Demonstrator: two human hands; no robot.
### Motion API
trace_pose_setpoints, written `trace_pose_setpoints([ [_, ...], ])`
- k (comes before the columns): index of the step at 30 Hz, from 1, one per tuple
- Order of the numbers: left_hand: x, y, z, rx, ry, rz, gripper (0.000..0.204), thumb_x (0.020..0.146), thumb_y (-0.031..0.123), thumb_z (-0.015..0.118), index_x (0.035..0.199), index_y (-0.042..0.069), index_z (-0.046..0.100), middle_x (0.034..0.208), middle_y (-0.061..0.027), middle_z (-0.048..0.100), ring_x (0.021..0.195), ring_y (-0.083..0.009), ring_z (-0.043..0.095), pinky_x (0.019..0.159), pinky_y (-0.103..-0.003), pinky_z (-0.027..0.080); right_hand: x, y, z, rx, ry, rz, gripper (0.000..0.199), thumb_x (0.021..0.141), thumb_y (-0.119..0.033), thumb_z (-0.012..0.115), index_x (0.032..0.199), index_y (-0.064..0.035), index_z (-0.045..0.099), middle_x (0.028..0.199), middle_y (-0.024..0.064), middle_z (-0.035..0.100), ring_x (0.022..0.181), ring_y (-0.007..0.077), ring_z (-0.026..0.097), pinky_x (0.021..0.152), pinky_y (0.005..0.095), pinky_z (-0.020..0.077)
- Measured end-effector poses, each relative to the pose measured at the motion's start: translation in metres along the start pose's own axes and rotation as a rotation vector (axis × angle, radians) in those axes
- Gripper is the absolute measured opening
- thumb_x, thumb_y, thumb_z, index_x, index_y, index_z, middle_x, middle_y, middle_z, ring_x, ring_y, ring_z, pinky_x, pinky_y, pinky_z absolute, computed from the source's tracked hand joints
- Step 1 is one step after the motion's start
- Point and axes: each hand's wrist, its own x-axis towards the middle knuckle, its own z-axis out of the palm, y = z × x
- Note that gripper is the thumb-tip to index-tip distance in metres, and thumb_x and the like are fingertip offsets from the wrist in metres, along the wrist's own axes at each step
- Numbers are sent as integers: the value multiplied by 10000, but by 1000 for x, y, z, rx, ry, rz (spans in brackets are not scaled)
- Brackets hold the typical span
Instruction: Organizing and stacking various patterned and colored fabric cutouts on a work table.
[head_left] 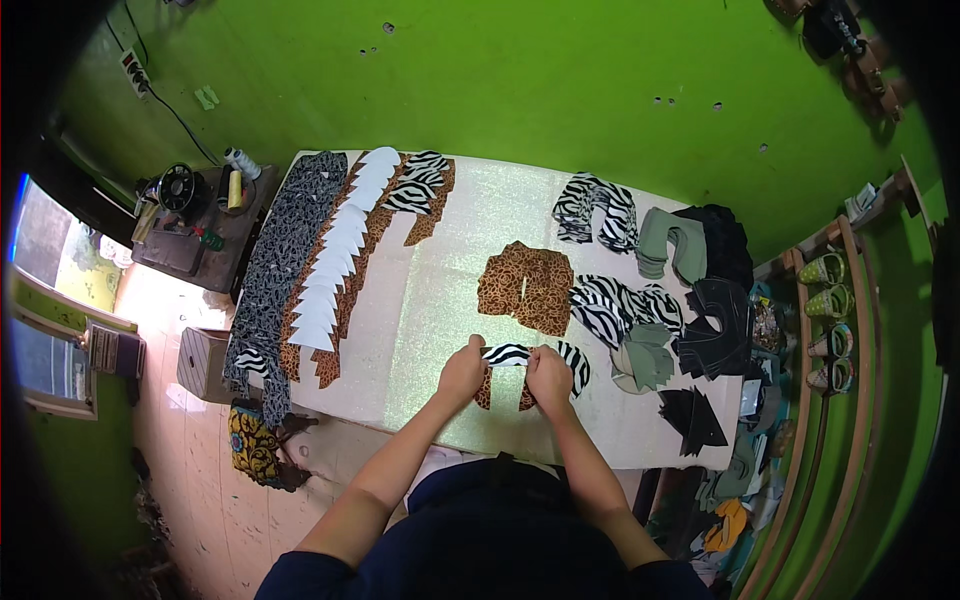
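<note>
Near the front edge of the table [430, 300], my left hand [463, 372] and my right hand [549, 380] each pinch one end of a zebra-striped piece of material [508, 355]. Below its band, a brown-and-black patterned piece [485, 392] shows beside the fingers; whether the two are joined I cannot tell. Another zebra-striped piece [577, 368] lies just right of my right hand. Straight ahead of the hands is a pile of brown patterned cut pieces [524, 285]. Zebra-striped pieces [612, 310] are heaped to its right, touching grey-green curved pieces [643, 357].
On the left, long overlapping rows hold white pieces [330, 265], brown patterned ones and grey-black patterned pieces [300, 220]. Black pieces [715, 325] lie at the right. A sewing machine table [205, 225] stands far left; a wooden rack with shoes [828, 302] lines the right wall.
</note>
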Motion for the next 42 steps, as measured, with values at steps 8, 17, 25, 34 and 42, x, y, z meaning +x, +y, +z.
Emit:
trace_pose_setpoints([
  [8,-5,-4,-5,146,47,-25,388,778,213,621,1051,30,416,735,-190,604,710,-361,596,605,-440,463,1,-24,-19,-53,-129,170,307,753,-176,630,988,-40,489,750,180,588,735,333,591,640,426,459],
  [17,-11,8,-2,200,90,-110,475,775,272,615,1135,42,407,784,-170,615,732,-326,608,595,-421,477,-44,-33,14,-277,62,-380,410,803,-352,567,1195,-237,536,801,72,439,765,230,420,731,378,328],
  [25,-13,0,10,254,261,-11,532,728,245,664,1156,36,426,883,-127,577,799,-283,577,644,-374,480,-45,-7,7,-284,134,-249,341,820,-389,543,1153,-321,568,806,80,452,781,241,424,741,399,296],
  [34,-13,1,8,225,267,1,490,723,184,670,1127,47,431,899,-156,556,820,-325,554,691,-405,456,-50,4,-15,-239,156,-94,292,845,-367,507,1109,-295,607,792,95,441,801,264,410,767,393,272],
  [42,-11,0,9,320,304,139,382,700,203,675,1019,50,531,952,-100,496,868,-255,505,691,-374,446,-56,12,-11,-258,231,-87,311,829,-344,520,1115,-260,608,783,85,431,791,252,403,771,396,273],
])
